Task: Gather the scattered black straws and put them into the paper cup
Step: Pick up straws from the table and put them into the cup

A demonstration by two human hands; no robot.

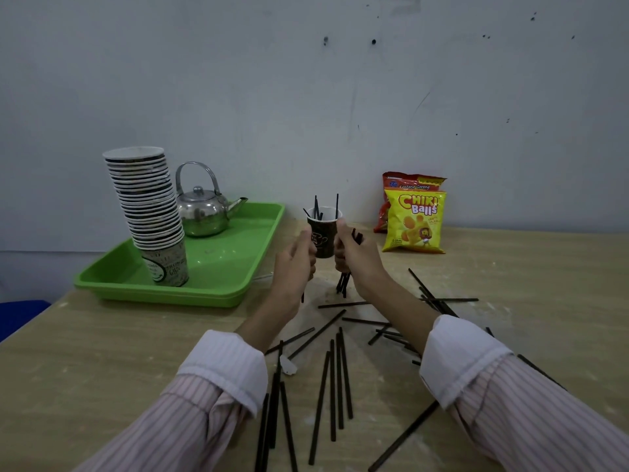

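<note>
The left hand (295, 264) gripping paper cup (323, 240), right hand (354, 255) clutching black straws (343, 284), others scattered

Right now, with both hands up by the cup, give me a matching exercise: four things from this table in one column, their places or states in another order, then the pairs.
Things
1 kettle
2 yellow snack bag
3 dark paper cup
4 straw bundle

Places or states
A gripped in the right hand
B in front of the red bag
C on the green tray
D straws sticking out of its top

Pairs: 1-C, 2-B, 3-D, 4-A
</note>
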